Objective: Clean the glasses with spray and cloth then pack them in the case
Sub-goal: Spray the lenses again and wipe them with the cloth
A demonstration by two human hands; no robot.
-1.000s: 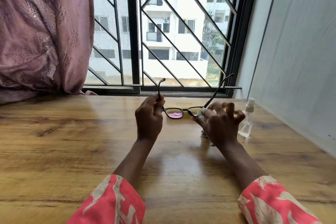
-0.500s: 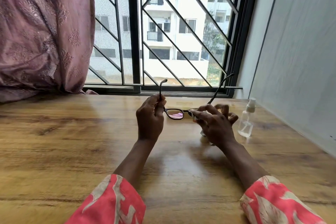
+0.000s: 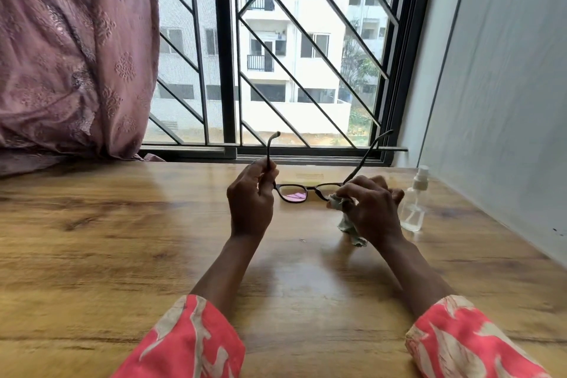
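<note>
Above the counter [image 3: 122, 255], the left hand [image 3: 250, 202] pinches the glasses [image 3: 303, 192] by one arm while the right hand [image 3: 368, 209], at three o'clock, has shifted its cloth [image 3: 340, 202] inward across the lens, so wiping continues.

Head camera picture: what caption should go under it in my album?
Left hand holds the glasses while right hand wipes a lens with cloth.

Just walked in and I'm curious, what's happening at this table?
A person in coral patterned sleeves is cleaning a pair of dark-framed glasses above a wooden table. The left hand pinches one temple arm to steady the frame, while the right hand presses a small crumpled pale cloth onto the lens on that side. A clear plastic spray bottle stands upright on the table just right of the hands. No case is in view.
</note>
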